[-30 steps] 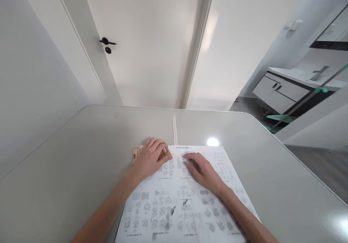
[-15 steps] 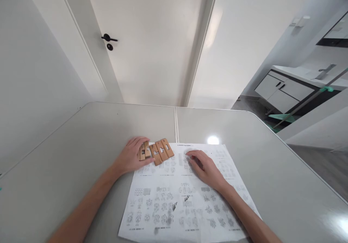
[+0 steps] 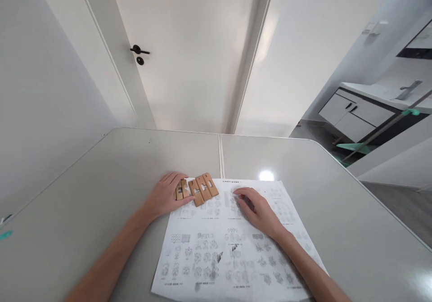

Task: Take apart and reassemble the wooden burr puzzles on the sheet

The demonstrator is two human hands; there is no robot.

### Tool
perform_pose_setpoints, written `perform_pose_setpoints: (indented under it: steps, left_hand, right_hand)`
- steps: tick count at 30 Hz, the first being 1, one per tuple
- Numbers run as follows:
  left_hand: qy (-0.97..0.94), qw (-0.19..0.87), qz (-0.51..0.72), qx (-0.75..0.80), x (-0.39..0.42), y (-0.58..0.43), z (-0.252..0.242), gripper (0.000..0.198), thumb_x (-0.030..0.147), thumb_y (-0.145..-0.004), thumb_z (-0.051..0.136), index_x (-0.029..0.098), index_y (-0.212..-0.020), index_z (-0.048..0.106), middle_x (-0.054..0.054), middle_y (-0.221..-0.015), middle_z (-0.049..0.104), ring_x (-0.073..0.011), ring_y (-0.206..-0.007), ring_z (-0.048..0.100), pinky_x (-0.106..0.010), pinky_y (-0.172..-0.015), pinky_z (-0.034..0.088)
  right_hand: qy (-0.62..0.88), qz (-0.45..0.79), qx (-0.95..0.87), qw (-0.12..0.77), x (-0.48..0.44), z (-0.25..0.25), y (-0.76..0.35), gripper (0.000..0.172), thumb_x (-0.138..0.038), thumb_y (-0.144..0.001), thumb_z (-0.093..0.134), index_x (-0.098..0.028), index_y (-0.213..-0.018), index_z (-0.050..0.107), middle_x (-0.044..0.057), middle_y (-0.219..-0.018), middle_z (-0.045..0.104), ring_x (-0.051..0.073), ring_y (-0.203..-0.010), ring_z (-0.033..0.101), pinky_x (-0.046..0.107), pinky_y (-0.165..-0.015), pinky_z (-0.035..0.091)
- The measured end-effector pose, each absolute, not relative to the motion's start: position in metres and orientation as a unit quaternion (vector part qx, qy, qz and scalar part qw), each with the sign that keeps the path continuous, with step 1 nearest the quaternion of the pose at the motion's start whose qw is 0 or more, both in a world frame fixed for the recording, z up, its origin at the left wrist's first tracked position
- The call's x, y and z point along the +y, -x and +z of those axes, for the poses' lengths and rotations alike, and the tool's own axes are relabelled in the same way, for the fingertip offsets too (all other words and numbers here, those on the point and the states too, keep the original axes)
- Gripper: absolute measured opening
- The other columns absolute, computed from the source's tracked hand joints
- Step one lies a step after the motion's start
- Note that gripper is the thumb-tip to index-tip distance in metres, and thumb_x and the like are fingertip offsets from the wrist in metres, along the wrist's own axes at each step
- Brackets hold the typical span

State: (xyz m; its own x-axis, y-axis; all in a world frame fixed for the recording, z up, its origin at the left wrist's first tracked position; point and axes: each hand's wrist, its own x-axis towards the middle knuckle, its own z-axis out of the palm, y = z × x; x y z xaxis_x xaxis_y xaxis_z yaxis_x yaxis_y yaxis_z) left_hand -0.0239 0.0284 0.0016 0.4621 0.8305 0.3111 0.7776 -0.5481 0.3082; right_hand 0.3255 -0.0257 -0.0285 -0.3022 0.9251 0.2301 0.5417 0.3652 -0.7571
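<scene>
Several flat wooden puzzle pieces with cut-outs lie near the top left of a printed paper sheet. Three slanted pieces sit side by side, with dark numerals on their upper ends. My left hand curves round two more notched wooden puzzle pieces, its fingers at their far end and its thumb along the near end. Part of the leftmost piece is hidden by that hand. On the sheet's upper right rests my right hand, loosely bent, thumb and forefinger apart and nothing seen between them.
The sheet carries rows of small printed diagrams and two torn spots. Beneath it is a light grey table with a centre seam. Beyond stands a white door with a black handle. A washbasin cabinet is at the right.
The whole view has shifted slightly to the right. Within my left hand, one notched piece has slid a little toward me beside its neighbour. My right hand keeps its place on the sheet.
</scene>
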Motion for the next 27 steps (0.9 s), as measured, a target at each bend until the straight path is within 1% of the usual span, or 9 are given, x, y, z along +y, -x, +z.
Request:
perform_pose_setpoints:
  steps: [4, 6, 9, 12, 17, 21, 25, 27]
  left_hand:
    - [-0.863, 0.047, 0.21, 0.456, 0.025, 0.021, 0.005, 0.05, 0.051, -0.083, 0.074, 0.024, -0.121, 0.057, -0.009, -0.119, 0.069, -0.0304, -0.11, 0.066, -0.046, -0.098, 0.05]
    - [-0.867, 0.034, 0.215, 0.448, 0.021, 0.017, 0.008, 0.053, 0.05, -0.081, 0.075, 0.023, -0.123, 0.057, -0.009, -0.12, 0.068, -0.0311, -0.11, 0.065, -0.047, -0.099, 0.049]
    - [-0.868, 0.009, 0.233, 0.439, 0.014, 0.004, 0.009, 0.059, 0.052, -0.081, 0.075, 0.022, -0.128, 0.057, -0.012, -0.124, 0.066, -0.0331, -0.116, 0.062, -0.051, -0.104, 0.047]
    - [-0.869, -0.002, 0.231, 0.438, 0.007, -0.013, 0.006, 0.058, 0.053, -0.087, 0.072, 0.023, -0.134, 0.057, -0.013, -0.134, 0.063, -0.0339, -0.124, 0.058, -0.051, -0.106, 0.045]
    - [-0.89, 0.023, 0.192, 0.414, 0.004, -0.026, -0.002, 0.043, 0.051, -0.1, 0.061, 0.033, -0.139, 0.061, -0.003, -0.152, 0.057, -0.0298, -0.136, 0.052, -0.052, -0.114, 0.04]
    - [-0.897, 0.043, 0.184, 0.4, 0.01, -0.021, -0.007, 0.036, 0.048, -0.105, 0.053, 0.038, -0.138, 0.064, 0.001, -0.151, 0.06, -0.0272, -0.139, 0.051, -0.051, -0.114, 0.041]
    - [-0.898, 0.043, 0.19, 0.396, 0.015, -0.015, -0.011, 0.033, 0.046, -0.106, 0.053, 0.037, -0.134, 0.069, 0.0, -0.148, 0.063, -0.0272, -0.139, 0.053, -0.052, -0.113, 0.043]
    - [-0.898, 0.034, 0.19, 0.396, 0.014, -0.014, -0.011, 0.035, 0.044, -0.106, 0.053, 0.035, -0.136, 0.067, -0.001, -0.15, 0.062, -0.0273, -0.14, 0.053, -0.052, -0.114, 0.043]
  right_hand:
    - [0.488, 0.282, -0.753, 0.339, -0.026, -0.029, -0.325, 0.026, -0.039, -0.107, 0.045, -0.029, -0.122, 0.063, 0.011, -0.125, 0.068, 0.027, -0.099, 0.067, 0.042, -0.077, 0.059]
    - [0.486, 0.28, -0.755, 0.339, -0.025, -0.03, -0.325, 0.025, -0.038, -0.107, 0.045, -0.029, -0.122, 0.064, 0.01, -0.124, 0.068, 0.027, -0.099, 0.067, 0.042, -0.078, 0.059]
    - [0.482, 0.279, -0.757, 0.341, -0.025, -0.03, -0.325, 0.025, -0.037, -0.107, 0.045, -0.028, -0.123, 0.063, 0.01, -0.124, 0.068, 0.026, -0.1, 0.067, 0.042, -0.08, 0.059]
    - [0.483, 0.282, -0.757, 0.339, -0.024, -0.031, -0.326, 0.025, -0.038, -0.107, 0.045, -0.028, -0.123, 0.062, 0.01, -0.125, 0.067, 0.026, -0.099, 0.066, 0.042, -0.08, 0.059]
    - [0.488, 0.282, -0.753, 0.34, -0.025, -0.032, -0.326, 0.026, -0.039, -0.107, 0.045, -0.028, -0.122, 0.063, 0.011, -0.124, 0.068, 0.026, -0.098, 0.066, 0.042, -0.079, 0.059]
    - [0.489, 0.278, -0.753, 0.342, -0.025, -0.032, -0.325, 0.026, -0.038, -0.106, 0.046, -0.028, -0.123, 0.063, 0.01, -0.124, 0.068, 0.027, -0.1, 0.066, 0.042, -0.079, 0.059]
    - [0.493, 0.28, -0.749, 0.343, -0.024, -0.032, -0.325, 0.026, -0.039, -0.106, 0.046, -0.028, -0.121, 0.064, 0.01, -0.124, 0.068, 0.026, -0.099, 0.066, 0.042, -0.079, 0.059]
    - [0.496, 0.284, -0.746, 0.341, -0.025, -0.032, -0.325, 0.026, -0.04, -0.106, 0.046, -0.028, -0.121, 0.064, 0.011, -0.124, 0.068, 0.027, -0.098, 0.066, 0.042, -0.079, 0.059]
